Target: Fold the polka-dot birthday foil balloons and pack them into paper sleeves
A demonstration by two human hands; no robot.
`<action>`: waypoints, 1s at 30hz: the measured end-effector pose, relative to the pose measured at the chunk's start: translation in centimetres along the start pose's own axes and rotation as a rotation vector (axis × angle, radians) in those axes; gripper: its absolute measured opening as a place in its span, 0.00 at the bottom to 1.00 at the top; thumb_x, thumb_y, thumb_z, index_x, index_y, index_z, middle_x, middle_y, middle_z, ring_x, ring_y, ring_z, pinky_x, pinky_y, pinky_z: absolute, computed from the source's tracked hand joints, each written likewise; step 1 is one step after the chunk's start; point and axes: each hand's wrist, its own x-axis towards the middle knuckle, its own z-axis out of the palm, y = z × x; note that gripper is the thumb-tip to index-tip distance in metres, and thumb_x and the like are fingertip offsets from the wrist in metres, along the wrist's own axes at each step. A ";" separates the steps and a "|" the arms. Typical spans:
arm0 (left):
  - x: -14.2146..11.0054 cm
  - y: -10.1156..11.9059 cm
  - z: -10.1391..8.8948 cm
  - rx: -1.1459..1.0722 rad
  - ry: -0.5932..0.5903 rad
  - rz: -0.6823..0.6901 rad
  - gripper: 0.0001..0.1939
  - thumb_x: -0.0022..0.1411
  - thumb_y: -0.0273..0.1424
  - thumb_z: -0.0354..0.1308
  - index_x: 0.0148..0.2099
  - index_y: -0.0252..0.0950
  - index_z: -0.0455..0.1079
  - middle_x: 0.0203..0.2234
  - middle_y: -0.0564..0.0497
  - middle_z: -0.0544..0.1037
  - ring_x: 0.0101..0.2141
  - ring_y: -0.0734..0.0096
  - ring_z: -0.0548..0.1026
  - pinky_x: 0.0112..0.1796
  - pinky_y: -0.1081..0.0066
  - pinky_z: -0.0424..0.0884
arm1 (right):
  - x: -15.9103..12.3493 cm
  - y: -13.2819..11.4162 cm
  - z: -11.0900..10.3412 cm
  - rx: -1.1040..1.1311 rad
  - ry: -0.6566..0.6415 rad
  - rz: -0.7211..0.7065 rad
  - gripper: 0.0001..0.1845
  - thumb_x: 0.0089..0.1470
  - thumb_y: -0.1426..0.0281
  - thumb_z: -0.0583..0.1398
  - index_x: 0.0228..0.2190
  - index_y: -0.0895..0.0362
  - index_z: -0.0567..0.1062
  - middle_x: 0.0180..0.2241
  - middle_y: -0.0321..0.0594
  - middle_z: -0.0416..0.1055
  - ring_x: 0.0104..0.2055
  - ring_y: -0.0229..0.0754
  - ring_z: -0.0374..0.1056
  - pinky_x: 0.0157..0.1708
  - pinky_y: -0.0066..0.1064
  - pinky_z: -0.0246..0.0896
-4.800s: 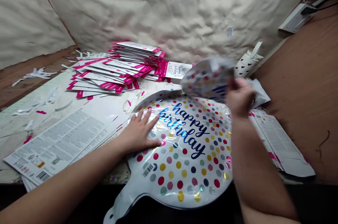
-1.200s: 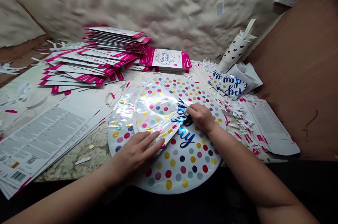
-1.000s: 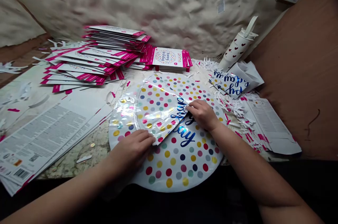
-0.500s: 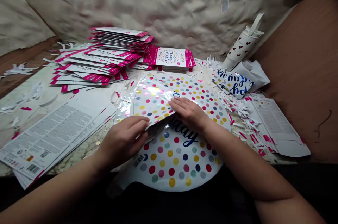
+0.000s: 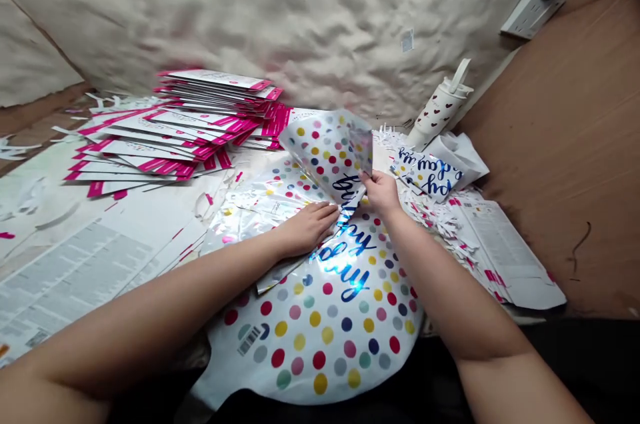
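Observation:
A round foil balloon (image 5: 320,337) with coloured polka dots and blue "happy birthday" lettering lies on the bench, its tail toward me. One folded section of foil (image 5: 327,154) stands up from it in a dotted cone. My right hand (image 5: 381,192) pinches the lower end of that cone. My left hand (image 5: 306,231) lies flat on the crinkled foil beside it, holding nothing. Another folded dotted balloon (image 5: 427,174) rests to the right, apart from both hands.
Pink-edged card packs (image 5: 185,137) lie stacked at the back left, and printed sheets (image 5: 85,271) lie at the front left. White shredded scraps (image 5: 430,211) cover the right side. A heart-patterned bottle (image 5: 437,111) stands behind them, below a wall power strip (image 5: 533,7).
The folded foil, flat under both hands before, now stands up, lifted by my right hand. My left hand has moved right, and the view has shifted.

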 end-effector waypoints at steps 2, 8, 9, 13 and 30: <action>-0.4 0.2 0.2 -0.003 -0.044 0.012 0.24 0.66 0.36 0.43 0.61 0.33 0.56 0.58 0.38 0.60 0.57 0.51 0.57 0.54 0.53 0.55 | 0.5 1.4 -0.4 0.028 0.070 0.052 0.21 0.44 0.52 0.58 0.18 0.59 0.68 0.16 0.32 0.64 0.20 0.35 0.59 0.22 0.28 0.56; 0.5 1.4 -0.6 0.013 -0.170 -0.086 0.28 0.62 0.49 0.43 0.63 0.50 0.51 0.63 0.39 0.48 0.58 0.34 0.50 0.49 0.37 0.48 | -0.7 -0.4 -0.1 0.121 0.116 0.070 0.22 0.51 0.51 0.53 0.24 0.58 0.69 0.19 0.33 0.66 0.23 0.36 0.64 0.26 0.28 0.63; 0.7 1.5 -0.8 0.010 -0.179 -0.100 0.29 0.61 0.50 0.43 0.62 0.50 0.52 0.63 0.39 0.48 0.58 0.33 0.50 0.48 0.36 0.48 | -1.5 -1.3 0.1 0.124 0.088 0.052 0.21 0.52 0.53 0.52 0.26 0.58 0.71 0.21 0.34 0.68 0.25 0.37 0.66 0.28 0.29 0.64; -1.1 2.3 -2.2 0.002 -0.141 -0.114 0.26 0.63 0.46 0.43 0.61 0.43 0.55 0.61 0.40 0.53 0.58 0.41 0.53 0.50 0.41 0.53 | -5.9 -3.7 1.1 -0.072 -0.251 -0.294 0.16 0.56 0.67 0.51 0.43 0.54 0.73 0.42 0.39 0.73 0.47 0.43 0.68 0.47 0.36 0.63; -14.4 6.4 -5.3 0.215 0.161 -0.136 0.16 0.60 0.26 0.51 0.50 0.34 0.65 0.43 0.42 0.74 0.44 0.59 0.71 0.45 0.58 0.68 | -10.9 -4.1 3.7 -0.732 -0.815 -0.493 0.25 0.58 0.67 0.52 0.56 0.42 0.59 0.61 0.42 0.51 0.62 0.60 0.44 0.54 0.59 0.48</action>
